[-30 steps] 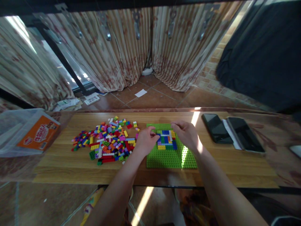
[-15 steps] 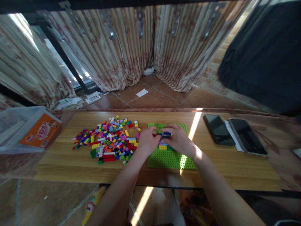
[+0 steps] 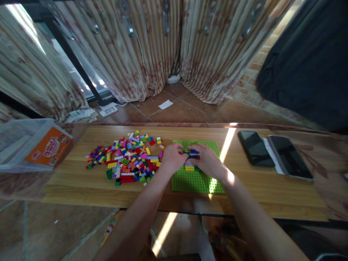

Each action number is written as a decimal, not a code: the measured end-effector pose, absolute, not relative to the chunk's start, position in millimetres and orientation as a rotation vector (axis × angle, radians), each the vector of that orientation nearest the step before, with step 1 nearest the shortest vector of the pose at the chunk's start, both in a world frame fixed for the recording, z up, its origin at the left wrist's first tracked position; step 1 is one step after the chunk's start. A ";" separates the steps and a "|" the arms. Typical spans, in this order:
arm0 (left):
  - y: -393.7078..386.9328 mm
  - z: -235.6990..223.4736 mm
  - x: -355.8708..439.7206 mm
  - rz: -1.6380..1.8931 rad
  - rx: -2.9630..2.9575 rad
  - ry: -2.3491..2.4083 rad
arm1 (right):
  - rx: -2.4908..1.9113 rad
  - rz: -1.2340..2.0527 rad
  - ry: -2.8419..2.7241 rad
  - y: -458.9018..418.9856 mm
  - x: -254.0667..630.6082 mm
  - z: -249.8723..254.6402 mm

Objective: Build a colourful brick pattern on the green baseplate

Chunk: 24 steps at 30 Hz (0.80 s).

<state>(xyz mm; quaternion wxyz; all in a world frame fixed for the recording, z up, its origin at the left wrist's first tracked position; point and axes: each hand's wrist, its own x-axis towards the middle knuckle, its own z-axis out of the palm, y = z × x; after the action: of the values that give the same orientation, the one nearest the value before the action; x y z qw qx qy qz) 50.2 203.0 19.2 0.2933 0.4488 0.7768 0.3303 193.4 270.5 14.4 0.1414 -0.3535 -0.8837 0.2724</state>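
A green studded baseplate (image 3: 199, 181) lies on the wooden table, and both hands are over its upper half. My left hand (image 3: 173, 158) has its fingers closed at the left side of some dark blue toy bricks (image 3: 193, 153). From the right, my right hand (image 3: 204, 158) curls its fingers around the same blue bricks. A yellow brick (image 3: 189, 168) sits on the plate just below the fingers, with a pale purple piece at its upper edge. The fingers partly hide the bricks between them.
Many loose coloured bricks (image 3: 133, 156) are heaped left of the baseplate. Two dark phones (image 3: 256, 148) lie at the right, with something white between them. A clear plastic box (image 3: 24, 125) with an orange label stands at the left end.
The whole view has shifted slightly with the head. My right fingers have shifted slightly around the blue bricks, more of which now show. Both hands stay at the same spot on the plate.
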 end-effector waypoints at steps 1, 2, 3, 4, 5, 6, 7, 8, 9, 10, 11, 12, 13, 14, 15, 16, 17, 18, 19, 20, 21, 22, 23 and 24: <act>203.2 18.7 49.8 0.879 1.199 2.059 | -1.018 0.805 -2.534 270.6 193.4 14.7; 203.3 18.6 49.4 0.873 1.203 2.053 | -1.020 0.820 -2.518 270.5 193.3 15.2; 203.3 19.0 49.2 0.866 1.205 2.054 | -1.025 0.831 -2.507 270.3 193.2 16.0; 203.2 19.9 49.2 0.859 1.204 2.061 | -1.029 0.838 -2.502 269.8 192.9 16.8; 202.9 21.2 49.4 0.853 1.205 2.071 | -1.034 0.842 -2.502 269.2 192.6 17.7; 202.3 22.7 49.9 0.848 1.210 2.079 | -1.035 0.840 -2.505 268.6 192.3 18.5; 201.5 24.3 50.7 0.843 1.219 2.090 | -1.032 0.836 -2.512 268.1 192.1 19.1; 200.3 25.6 51.7 0.834 1.236 2.099 | -1.023 0.832 -2.519 267.8 192.2 19.4; 199.0 26.6 52.8 0.823 1.259 2.106 | -1.012 0.833 -2.523 267.7 192.9 19.5; 197.6 27.0 53.7 0.810 1.289 2.113 | -0.998 0.844 -2.522 268.1 194.1 19.2; 196.1 26.8 54.3 0.799 1.318 2.120 | -0.984 0.872 -2.512 269.1 196.1 18.6; 195.0 26.0 54.4 0.795 1.344 2.122 | -0.973 0.914 -2.487 270.7 198.8 17.9; 194.1 24.5 53.9 0.801 1.362 2.114 | -0.969 0.959 -2.445 273.1 202.1 17.1; 193.7 22.6 52.6 0.817 1.370 2.100 | -0.975 0.991 -2.385 276.1 206.0 16.4; 193.8 20.5 50.8 0.842 1.365 2.080 | -0.991 1.005 -2.306 279.8 210.2 15.8; 194.3 18.4 48.5 0.872 1.350 2.053 | -1.014 0.997 -2.214 283.9 214.5 15.5; 195.1 16.5 46.1 0.900 1.326 2.022 | -1.040 0.977 -2.111 288.3 218.6 15.4; 195.9 15.0 43.7 0.922 1.303 1.996 | -1.065 0.957 -2.000 292.8 222.4 15.6; 196.7 14.0 41.7 0.932 1.289 1.975 | -1.086 0.946 -1.891 297.0 225.8 15.8; 197.1 13.6 40.2 0.933 1.287 1.958 | -1.105 0.948 -1.794 300.8 228.7 16.1; 197.3 13.6 39.4 0.927 1.296 1.947 | -1.122 0.957 -1.716 304.0 231.0 16.2; 197.2 14.0 39.2 0.916 1.310 1.946 | -1.139 0.968 -1.661 306.5 232.8 16.0; 197.0 14.5 39.6 0.902 1.322 1.954 | -1.154 0.980 -1.630 308.2 234.0 15.6; 196.8 14.9 40.4 0.891 1.328 1.963 | -1.167 0.991 -1.619 309.2 234.7 14.9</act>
<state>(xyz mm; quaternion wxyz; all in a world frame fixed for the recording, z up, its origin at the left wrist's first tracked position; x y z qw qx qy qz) 40.4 196.8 14.9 0.3000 0.5004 0.7395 0.3357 234.7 309.2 14.9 0.4410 -0.4700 -0.6522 0.3991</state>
